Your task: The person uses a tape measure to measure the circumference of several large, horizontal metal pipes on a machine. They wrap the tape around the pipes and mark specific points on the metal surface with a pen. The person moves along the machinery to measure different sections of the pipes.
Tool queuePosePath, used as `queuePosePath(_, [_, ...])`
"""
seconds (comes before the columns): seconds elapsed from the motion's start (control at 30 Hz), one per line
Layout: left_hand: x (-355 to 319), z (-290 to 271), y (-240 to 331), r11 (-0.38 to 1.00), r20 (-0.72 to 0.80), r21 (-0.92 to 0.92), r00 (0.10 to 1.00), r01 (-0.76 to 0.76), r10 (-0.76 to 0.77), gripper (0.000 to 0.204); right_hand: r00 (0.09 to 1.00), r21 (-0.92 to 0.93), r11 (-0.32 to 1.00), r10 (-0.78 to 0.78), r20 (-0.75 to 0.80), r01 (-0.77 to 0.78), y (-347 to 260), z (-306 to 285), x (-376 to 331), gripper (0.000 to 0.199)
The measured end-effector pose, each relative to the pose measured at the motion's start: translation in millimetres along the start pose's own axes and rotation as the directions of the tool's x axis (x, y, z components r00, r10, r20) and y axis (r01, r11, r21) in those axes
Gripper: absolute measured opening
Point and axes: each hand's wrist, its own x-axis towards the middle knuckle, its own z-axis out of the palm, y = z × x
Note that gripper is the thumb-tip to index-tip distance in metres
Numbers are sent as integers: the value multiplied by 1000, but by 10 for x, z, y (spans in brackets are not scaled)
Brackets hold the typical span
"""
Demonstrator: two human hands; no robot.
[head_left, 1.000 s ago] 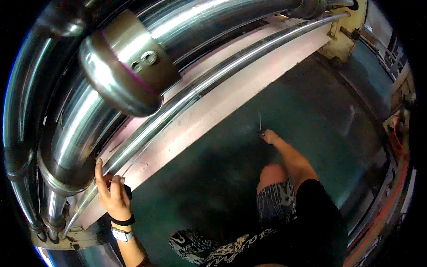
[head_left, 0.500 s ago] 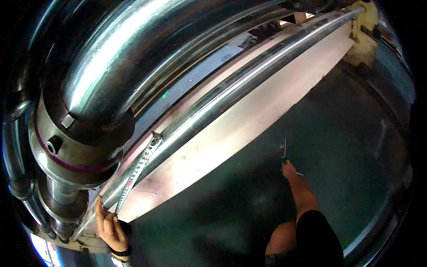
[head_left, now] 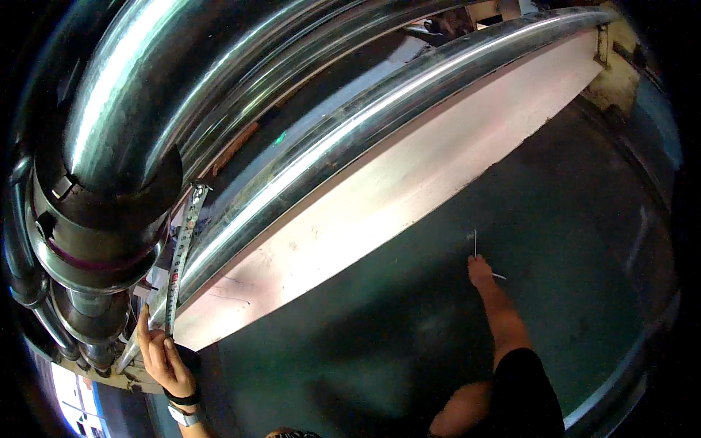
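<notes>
At the lower left, my left hand [head_left: 164,361] is closed round a tape measure; its dark case shows only in part behind the fingers. One finger points up along the end of a long polished metal bar [head_left: 343,131]. From the hand, the pulled-out tape blade [head_left: 177,266] runs upward across the bar. Its hooked tip lies past the bar, close to a large metal collar [head_left: 102,226]. Farther right, over the dark floor, my right hand [head_left: 480,271] grips a thin bent metal rod [head_left: 475,241], whose ends stick out above and beside the fingers. Its exact kind is unclear.
Thick shiny pipes [head_left: 124,87] curve across the upper left. Beneath the bar runs a long pale panel [head_left: 350,212] with a rough lower edge. A yellowish bracket [head_left: 621,73] stands at the bar's far right end. Dark green floor [head_left: 380,321] lies below.
The tape's hooked tip has moved up and left, off the bar to its far side. My left hand has shifted slightly left and up. My right hand still holds the rod, its angle slightly changed.
</notes>
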Motion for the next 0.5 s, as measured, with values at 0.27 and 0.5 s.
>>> queuePosePath(0.27, [-16, -12, -39, 1000, -6, -24, 1000, -6, 5, 11, 942, -245, 910, -318, 108, 335, -51, 83, -227, 23])
queuePosePath(0.5, [-28, 15, -18, 1000, 5, -21, 1000, 12, -12, 14, 969, 247, 937, -234, -79, 246, -637, -295, -512, 25])
